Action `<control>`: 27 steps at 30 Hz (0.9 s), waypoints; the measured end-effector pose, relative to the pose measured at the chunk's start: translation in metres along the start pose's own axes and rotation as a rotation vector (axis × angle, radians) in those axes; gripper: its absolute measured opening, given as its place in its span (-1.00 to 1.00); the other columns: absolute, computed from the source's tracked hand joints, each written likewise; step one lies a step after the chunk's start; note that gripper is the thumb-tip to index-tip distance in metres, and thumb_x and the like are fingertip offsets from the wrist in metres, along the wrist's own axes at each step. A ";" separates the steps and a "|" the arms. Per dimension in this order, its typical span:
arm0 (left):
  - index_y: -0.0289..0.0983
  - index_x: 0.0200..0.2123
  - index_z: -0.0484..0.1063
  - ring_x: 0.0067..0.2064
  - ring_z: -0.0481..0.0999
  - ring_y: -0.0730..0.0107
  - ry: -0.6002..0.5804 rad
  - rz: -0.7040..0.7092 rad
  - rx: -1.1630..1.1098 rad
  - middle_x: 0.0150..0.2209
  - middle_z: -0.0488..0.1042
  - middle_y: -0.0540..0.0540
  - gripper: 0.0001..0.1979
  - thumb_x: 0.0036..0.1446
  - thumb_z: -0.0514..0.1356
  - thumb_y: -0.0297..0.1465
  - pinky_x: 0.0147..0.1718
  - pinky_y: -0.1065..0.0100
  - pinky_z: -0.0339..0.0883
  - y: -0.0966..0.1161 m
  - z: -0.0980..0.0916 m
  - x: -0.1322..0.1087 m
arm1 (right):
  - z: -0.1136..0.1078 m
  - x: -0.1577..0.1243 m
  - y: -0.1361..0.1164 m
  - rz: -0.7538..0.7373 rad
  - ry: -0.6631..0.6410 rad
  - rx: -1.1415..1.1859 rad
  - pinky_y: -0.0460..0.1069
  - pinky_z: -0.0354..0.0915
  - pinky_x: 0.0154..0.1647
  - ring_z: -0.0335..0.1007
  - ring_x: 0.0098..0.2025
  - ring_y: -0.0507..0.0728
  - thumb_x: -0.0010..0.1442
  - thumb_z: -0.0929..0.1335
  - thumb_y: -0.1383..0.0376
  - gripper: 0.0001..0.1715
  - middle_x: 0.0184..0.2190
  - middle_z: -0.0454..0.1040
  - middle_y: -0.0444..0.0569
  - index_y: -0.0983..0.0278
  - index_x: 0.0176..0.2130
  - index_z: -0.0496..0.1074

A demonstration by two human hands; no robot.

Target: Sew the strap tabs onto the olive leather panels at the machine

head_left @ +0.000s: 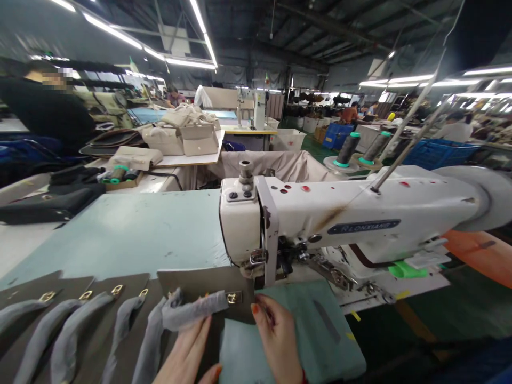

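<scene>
A dark grey-brown panel [188, 278] with a gold buckle and a plastic-wrapped handle [196, 313] lies at the front of the sewing machine [340, 213]. My left hand [186, 346] rests on this panel, its fingers partly beneath the wrapped handle and the thumb apart. At the panel's right edge, just below the needle area, my right hand [276, 333] pinches the edge between thumb and fingers. Several similar panels [86, 325] with wrapped handles and gold buckles overlap in a row at the left. The needle itself is hidden.
A pale green tabletop [132, 229] extends left of the machine. Beige bags [200, 140] are piled on a table behind. Two thread cones [349, 149] stand behind the machine. A person in dark clothes [48, 109] is at the far left; blue crates [434, 154] stand at the right.
</scene>
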State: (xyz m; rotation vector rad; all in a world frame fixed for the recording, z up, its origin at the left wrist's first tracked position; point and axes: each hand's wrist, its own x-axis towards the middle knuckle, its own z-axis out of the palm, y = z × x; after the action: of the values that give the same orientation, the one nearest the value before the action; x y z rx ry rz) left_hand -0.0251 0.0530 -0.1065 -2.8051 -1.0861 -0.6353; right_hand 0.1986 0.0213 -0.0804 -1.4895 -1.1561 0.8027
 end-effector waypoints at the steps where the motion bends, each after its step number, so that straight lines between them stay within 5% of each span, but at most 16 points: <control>1: -0.30 0.36 -0.24 0.25 0.18 -0.17 0.018 -0.032 0.070 0.30 0.09 -0.37 -0.15 0.14 0.17 -0.24 0.08 -0.02 0.30 -0.003 0.000 0.012 | 0.004 0.001 -0.003 0.015 -0.012 0.005 -0.13 0.19 -0.39 0.34 -0.41 0.06 0.26 0.27 0.07 -0.62 -0.48 0.43 -0.07 0.31 -0.35 0.46; 4: -0.27 0.34 -0.10 0.32 -0.08 -0.33 0.104 0.018 0.165 0.34 -0.03 -0.36 -0.17 0.11 0.18 -0.13 0.15 -0.29 -0.02 -0.021 -0.017 0.062 | 0.011 0.005 -0.005 0.124 -0.019 0.096 -0.13 0.08 -0.50 0.14 -0.52 0.01 0.22 0.29 0.03 -0.55 -0.58 0.29 -0.14 0.33 -0.48 0.37; 6: -0.19 0.30 0.05 0.31 0.00 -0.26 0.079 0.139 0.154 0.29 0.15 -0.26 -0.25 0.10 0.19 -0.09 0.20 -0.26 -0.15 -0.031 -0.036 0.090 | 0.011 0.006 -0.004 0.178 -0.030 0.201 -0.13 0.08 -0.48 0.09 -0.50 0.00 0.19 0.31 0.02 -0.56 -0.56 0.26 -0.15 0.34 -0.45 0.37; 8: -0.16 0.25 0.15 0.23 0.20 -0.10 -0.022 0.218 0.106 0.20 0.32 -0.17 -0.33 0.11 0.17 -0.07 0.22 -0.12 -0.06 -0.034 -0.053 0.106 | 0.008 0.007 -0.003 0.185 -0.049 0.247 -0.13 0.08 -0.47 0.08 -0.49 -0.01 0.18 0.32 0.00 -0.55 -0.55 0.25 -0.16 0.35 -0.43 0.37; 12: -0.11 0.19 0.25 0.04 0.37 0.11 -0.175 0.186 0.050 0.15 0.38 -0.09 -0.44 0.16 0.12 -0.06 0.02 0.14 0.23 -0.026 -0.062 0.111 | 0.007 0.009 -0.008 0.142 -0.037 0.157 -0.12 0.02 -0.49 0.06 -0.49 0.00 0.23 0.27 0.00 -0.51 -0.57 0.23 -0.15 0.35 -0.48 0.35; 27: -0.05 0.04 0.41 0.03 0.36 0.10 -0.213 0.061 -0.034 0.09 0.45 -0.04 -0.60 0.19 0.09 -0.07 -0.01 0.12 0.22 -0.025 -0.052 0.114 | 0.011 0.015 -0.010 0.111 -0.013 0.047 -0.11 -0.07 -0.52 -0.03 -0.52 -0.02 0.28 0.22 0.07 -0.50 -0.61 0.07 -0.19 0.30 -0.57 0.19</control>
State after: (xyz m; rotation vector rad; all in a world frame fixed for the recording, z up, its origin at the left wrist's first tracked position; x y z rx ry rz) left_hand 0.0154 0.1326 -0.0155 -2.9767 -1.0236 -0.3594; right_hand 0.1910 0.0387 -0.0723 -1.5222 -1.0642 0.9102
